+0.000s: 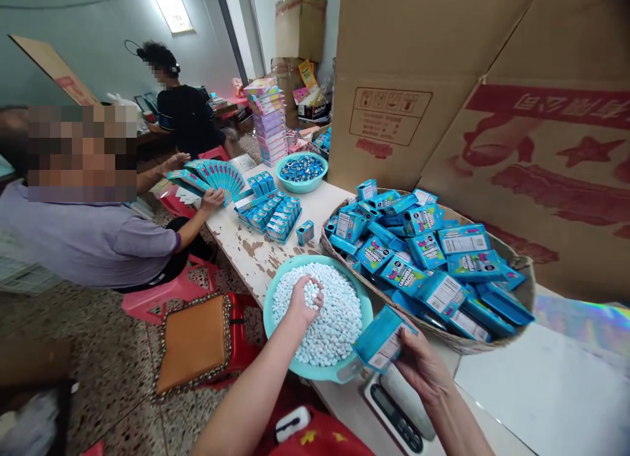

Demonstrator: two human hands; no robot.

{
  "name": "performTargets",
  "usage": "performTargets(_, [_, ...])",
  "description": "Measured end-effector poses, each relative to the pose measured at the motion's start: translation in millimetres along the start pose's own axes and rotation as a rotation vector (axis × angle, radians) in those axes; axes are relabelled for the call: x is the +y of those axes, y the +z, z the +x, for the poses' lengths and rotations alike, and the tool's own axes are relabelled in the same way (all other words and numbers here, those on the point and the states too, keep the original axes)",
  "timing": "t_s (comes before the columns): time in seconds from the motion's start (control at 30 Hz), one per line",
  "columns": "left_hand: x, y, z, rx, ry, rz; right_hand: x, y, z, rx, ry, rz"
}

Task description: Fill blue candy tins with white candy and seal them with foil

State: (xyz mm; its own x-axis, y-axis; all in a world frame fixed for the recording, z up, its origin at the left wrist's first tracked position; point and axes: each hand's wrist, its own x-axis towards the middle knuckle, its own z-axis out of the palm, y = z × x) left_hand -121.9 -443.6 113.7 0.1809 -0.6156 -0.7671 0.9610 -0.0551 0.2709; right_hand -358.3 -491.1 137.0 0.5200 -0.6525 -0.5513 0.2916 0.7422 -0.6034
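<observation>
My left hand (pixel 304 300) reaches into a teal bowl (pixel 275 292) heaped with small white candies (pixel 339 325) and is closed on a handful of them. Just to the right, my right hand (pixel 422 367) holds a small blue carton (pixel 381 340), tilted with one end toward the bowl, above a digital scale (pixel 399 413). A wide woven basket (pixel 522 331) piled with more of the same blue cartons (pixel 428 259) sits beyond my right hand.
Across the worn white table (pixel 256 249) a seated person fans out flat blue cartons (pixel 214 175); filled cartons (pixel 273 213) lie in rows and a second teal bowl (pixel 301 170) holds wrapped sweets. Large cardboard boxes (pixel 394 95) wall the right side. Another person sits farther back. A red stool with a brown cushion (pixel 194 341) stands below.
</observation>
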Motion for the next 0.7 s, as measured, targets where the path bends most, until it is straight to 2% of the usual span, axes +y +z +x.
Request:
performTargets(0.1, [1, 2.8, -5, 0.002, 0.007, -0.002, -2, 4, 2, 0.047, -0.053, -0.155])
performTargets(0.17, [3, 9.7, -12, -0.023, 0.024, 0.002, -3, 13, 2, 0.121, -0.144, -0.366])
performTargets(0.27, [5, 29.1, -27, -0.126, 0.103, 0.009, -2, 31, 4, 0.188, -0.339, -0.742])
performTargets(0.37, [1, 51.4, -41, -0.186, 0.208, 0.018, 3, 50, 8, 0.135, -0.581, -1.014])
performTargets(0.43, [-7, 61.1, -46, -0.171, 0.326, 0.054, 8, 59, 10, 0.081, -0.706, -1.113])
performTargets(0.57, [-21, 64.2, -47, -0.125, 0.637, 0.26, 16, 71, 13, 0.032, -0.801, -1.22])
performTargets(0.7, [-24, 61.5, -46, -0.094, 0.767, 0.443, 20, 76, 16, 0.038, -0.841, -1.317])
